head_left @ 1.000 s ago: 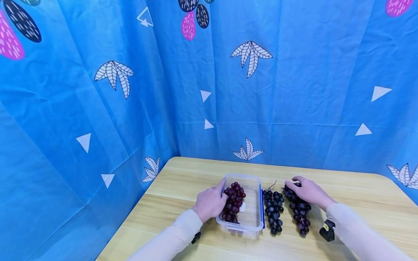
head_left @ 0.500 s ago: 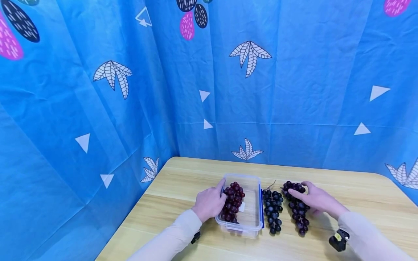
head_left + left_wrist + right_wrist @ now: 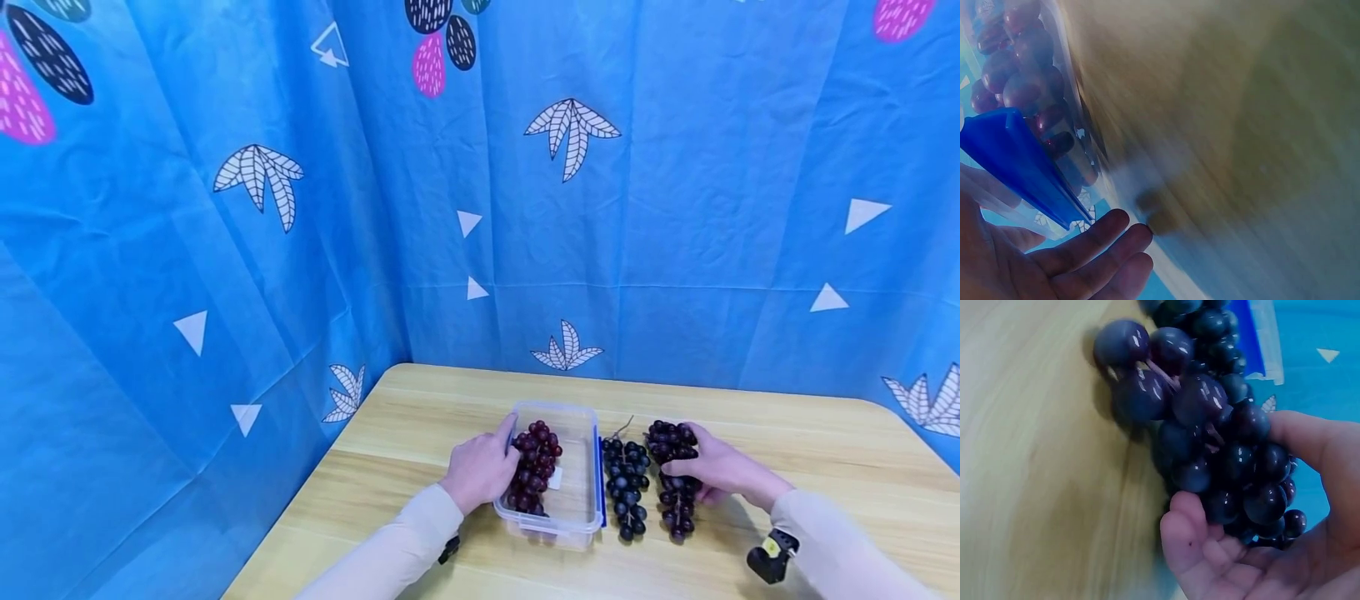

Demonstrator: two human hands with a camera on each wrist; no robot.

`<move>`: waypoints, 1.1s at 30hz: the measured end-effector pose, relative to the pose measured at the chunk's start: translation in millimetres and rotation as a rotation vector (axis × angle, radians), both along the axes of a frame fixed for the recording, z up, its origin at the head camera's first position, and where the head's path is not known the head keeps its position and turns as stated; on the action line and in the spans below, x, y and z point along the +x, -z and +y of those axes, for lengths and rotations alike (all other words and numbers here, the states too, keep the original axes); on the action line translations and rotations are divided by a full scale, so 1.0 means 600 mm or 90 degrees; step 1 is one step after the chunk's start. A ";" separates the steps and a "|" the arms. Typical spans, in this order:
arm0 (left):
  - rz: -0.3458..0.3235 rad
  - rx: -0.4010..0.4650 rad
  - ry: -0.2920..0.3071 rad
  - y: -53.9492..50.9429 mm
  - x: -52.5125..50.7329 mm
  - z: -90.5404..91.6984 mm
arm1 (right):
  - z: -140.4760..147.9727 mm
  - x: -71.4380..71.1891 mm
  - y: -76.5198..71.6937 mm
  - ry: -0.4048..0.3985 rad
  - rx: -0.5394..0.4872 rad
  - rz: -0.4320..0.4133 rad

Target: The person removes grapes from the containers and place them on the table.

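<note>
My left hand (image 3: 478,472) holds the left wall of a clear container (image 3: 576,525), index finger stretched along the rim; the left wrist view shows its other fingers (image 3: 1104,253) loosely bent beside a blue latch (image 3: 1016,156). Red grapes (image 3: 534,467) lie inside along that wall. My right hand (image 3: 723,468) grips the rightmost bunch of dark grapes (image 3: 678,500), fingers curled round one side and thumb on the other; in the right wrist view the dark grapes (image 3: 1194,403) fill the grasp. Another dark bunch (image 3: 626,483) lies between the container and my right hand.
The wooden table (image 3: 442,392) has a rounded back-left corner. A blue patterned curtain (image 3: 675,208) hangs behind it and on the left. A thin stem (image 3: 624,426) sticks up from the middle bunch.
My right hand moved right off the top of the rightmost bunch, then came in lower at its side and now grips it. The bunch's lower end has shifted left. My left hand stayed put.
</note>
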State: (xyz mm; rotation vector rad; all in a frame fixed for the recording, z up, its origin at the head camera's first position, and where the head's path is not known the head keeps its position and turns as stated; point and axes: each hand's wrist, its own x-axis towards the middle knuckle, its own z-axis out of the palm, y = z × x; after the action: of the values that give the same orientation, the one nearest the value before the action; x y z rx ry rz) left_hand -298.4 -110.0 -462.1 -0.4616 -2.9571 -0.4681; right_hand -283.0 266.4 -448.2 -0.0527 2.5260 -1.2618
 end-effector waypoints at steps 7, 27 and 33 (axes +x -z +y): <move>0.004 -0.004 0.001 -0.001 -0.002 0.002 | 0.007 0.001 -0.005 -0.004 -0.034 -0.045; -0.003 -0.004 -0.005 0.001 0.000 0.001 | -0.032 0.021 0.010 0.016 -0.011 0.039; -0.007 -0.003 -0.006 0.001 -0.001 0.001 | -0.011 0.019 -0.004 -0.051 -0.017 0.006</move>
State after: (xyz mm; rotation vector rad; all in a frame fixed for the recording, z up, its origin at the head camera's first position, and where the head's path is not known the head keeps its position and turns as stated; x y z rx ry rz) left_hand -298.9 -109.5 -462.4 -0.4468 -2.9696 -0.4639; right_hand -271.7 259.7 -445.8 -0.1637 2.4889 -1.2666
